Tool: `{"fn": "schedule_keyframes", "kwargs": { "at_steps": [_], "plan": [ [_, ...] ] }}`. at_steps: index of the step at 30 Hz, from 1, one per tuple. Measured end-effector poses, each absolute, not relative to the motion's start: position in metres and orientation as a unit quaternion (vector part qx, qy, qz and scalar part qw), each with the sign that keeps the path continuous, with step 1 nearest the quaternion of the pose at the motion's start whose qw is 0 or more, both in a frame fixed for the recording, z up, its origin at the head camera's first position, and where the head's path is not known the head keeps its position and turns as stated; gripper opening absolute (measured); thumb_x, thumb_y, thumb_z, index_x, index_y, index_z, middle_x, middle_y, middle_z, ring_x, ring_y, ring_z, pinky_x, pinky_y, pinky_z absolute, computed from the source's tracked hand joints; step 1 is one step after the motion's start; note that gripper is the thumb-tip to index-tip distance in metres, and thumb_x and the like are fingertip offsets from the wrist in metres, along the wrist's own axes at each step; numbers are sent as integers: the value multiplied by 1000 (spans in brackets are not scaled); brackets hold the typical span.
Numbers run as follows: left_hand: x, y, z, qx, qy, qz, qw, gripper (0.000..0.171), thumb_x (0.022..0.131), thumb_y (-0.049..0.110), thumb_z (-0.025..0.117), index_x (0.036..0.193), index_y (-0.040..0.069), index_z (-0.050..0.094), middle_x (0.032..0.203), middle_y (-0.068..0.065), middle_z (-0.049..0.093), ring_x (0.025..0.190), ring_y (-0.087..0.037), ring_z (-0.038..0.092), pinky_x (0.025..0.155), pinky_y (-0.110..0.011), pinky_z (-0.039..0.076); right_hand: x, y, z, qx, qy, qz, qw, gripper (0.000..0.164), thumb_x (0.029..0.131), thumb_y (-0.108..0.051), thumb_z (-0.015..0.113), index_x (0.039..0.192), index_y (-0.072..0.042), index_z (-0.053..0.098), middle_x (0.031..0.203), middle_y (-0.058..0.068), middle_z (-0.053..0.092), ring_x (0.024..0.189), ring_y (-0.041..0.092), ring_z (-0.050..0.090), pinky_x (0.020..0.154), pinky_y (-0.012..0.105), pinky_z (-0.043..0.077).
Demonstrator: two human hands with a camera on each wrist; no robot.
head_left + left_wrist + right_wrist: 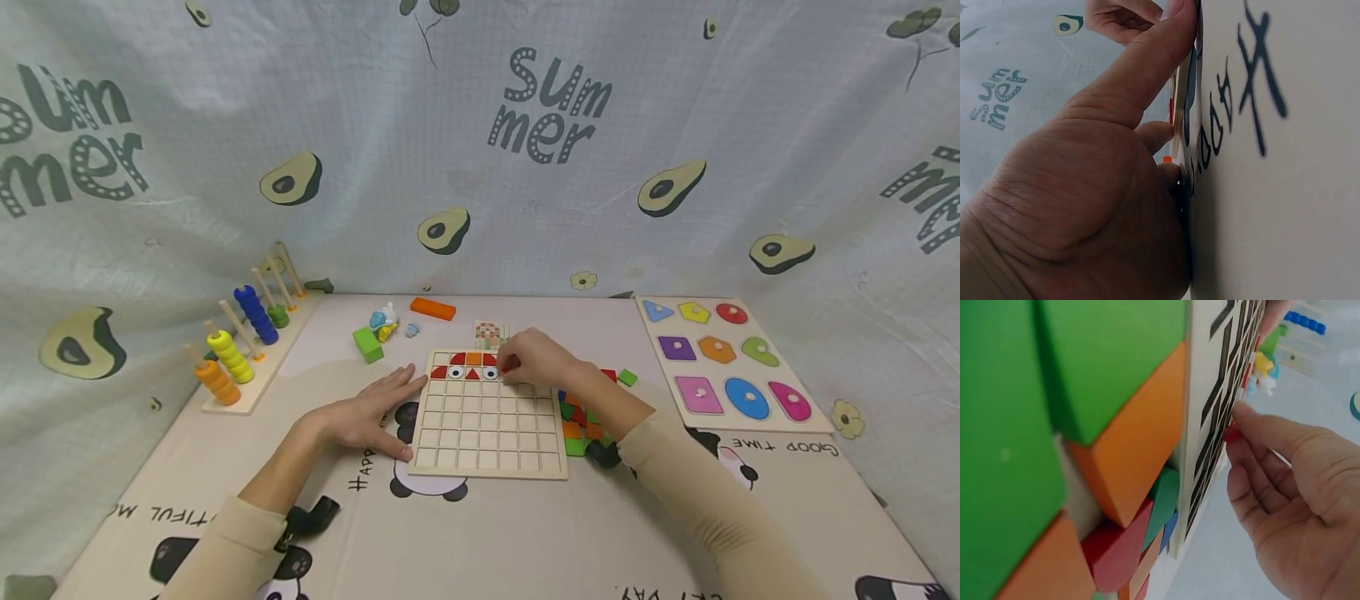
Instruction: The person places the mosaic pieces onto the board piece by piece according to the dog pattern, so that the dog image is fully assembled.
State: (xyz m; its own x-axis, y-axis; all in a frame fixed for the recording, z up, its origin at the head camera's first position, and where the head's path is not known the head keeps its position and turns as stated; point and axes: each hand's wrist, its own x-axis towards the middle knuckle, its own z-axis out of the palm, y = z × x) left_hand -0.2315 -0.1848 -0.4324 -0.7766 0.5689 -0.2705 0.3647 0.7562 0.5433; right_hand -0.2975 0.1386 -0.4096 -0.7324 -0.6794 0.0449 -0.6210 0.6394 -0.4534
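Centrally, our right hand [538, 358] pinches a red piece [1232, 433] at the gridded board [489, 432]; centre-left, our outspread left hand [369, 414] touches the board's edge.

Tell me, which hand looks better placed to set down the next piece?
Probably the right hand: it pinches a red piece at the grid board, while the left hand rests by the board's left edge.

The pale wooden grid board [487, 429] lies flat, with red, orange and 2 eye-printed tiles [455, 373] in its top 2 rows; beside them a pinched red piece [1231, 432], possibly touching the board.
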Motion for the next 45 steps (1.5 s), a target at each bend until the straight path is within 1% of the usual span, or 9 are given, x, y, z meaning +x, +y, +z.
{"fn": "schedule_keyframes", "kwargs": {
  "at_steps": [5, 9, 19, 24, 33, 41, 45],
  "plan": [
    [-232, -184, -433, 258, 912, 237, 213, 114, 64, 61, 79, 155, 30, 17, 162, -2, -1, 148, -26, -4, 116, -57, 5, -300, 141, -412, -345, 894, -267, 104, 11, 81, -12, 77, 92, -12, 76, 88, -4, 71, 77, 5, 63, 72, 21, 53],
    [-233, -185, -434, 262, 913, 235, 208, 114, 64, 62, 79, 155, 29, 17, 162, -3, -1, 148, -26, -4, 116, -56, 5, -301, 143, -413, -339, 887, -290, 118, 13, 82, -11, 77, 94, -11, 76, 91, -2, 70, 79, 7, 63, 71, 23, 54],
    [-233, -186, -433, 269, 910, 232, 213, 114, 66, 63, 77, 155, 29, 15, 162, -3, -2, 148, -27, -5, 116, -56, 5, -299, 146, -414, -336, 899, -269, 87, 7, 86, -13, 73, 90, -15, 78, 90, -5, 68, 78, 8, 59, 68, 25, 52],
    [-233, -186, -433, 264, 912, 231, 214, 114, 65, 62, 78, 155, 30, 16, 162, -2, -2, 148, -26, -5, 116, -56, 5, -298, 145, -415, -339, 899, -266, 75, 5, 84, -12, 74, 87, -14, 78, 87, -5, 68, 75, 9, 58, 66, 25, 51],
    [-234, -186, -433, 258, 914, 229, 214, 115, 64, 64, 78, 154, 33, 14, 162, 2, -4, 148, -23, -5, 117, -54, 5, -301, 144, -417, -334, 901, -265, 76, 5, 85, -13, 73, 87, -15, 78, 86, -8, 68, 75, 9, 59, 66, 25, 51],
    [-233, -186, -433, 267, 911, 233, 210, 114, 65, 62, 78, 155, 29, 16, 162, -3, -1, 148, -27, -4, 116, -57, 6, -298, 143, -419, -329, 906, -259, 62, 4, 84, -13, 74, 86, -14, 78, 83, -8, 67, 75, 8, 59, 67, 24, 52],
    [-232, -185, -433, 270, 910, 233, 209, 113, 66, 62, 77, 155, 28, 16, 162, -4, -1, 148, -27, -4, 116, -56, 6, -296, 147, -415, -330, 904, -262, 81, 6, 85, -12, 73, 89, -13, 77, 87, -5, 69, 78, 7, 60, 69, 23, 52]
  ]
}}
